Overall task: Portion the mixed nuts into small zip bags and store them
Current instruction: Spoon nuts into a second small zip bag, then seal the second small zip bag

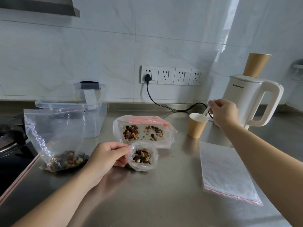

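The left hand pinches the rim of the small zip bag, holding its mouth open just to its right on the counter. The right hand grips a white spoon, its bowl down in the paper cup. From that hand the open bag lies nearer the body and to the left, so the left hand is the closer one. The large nut bag stands just left of the left hand.

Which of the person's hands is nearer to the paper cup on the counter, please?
The right hand: it holds a white spoon in the paper cup. The left hand pinches a small bag, well away.
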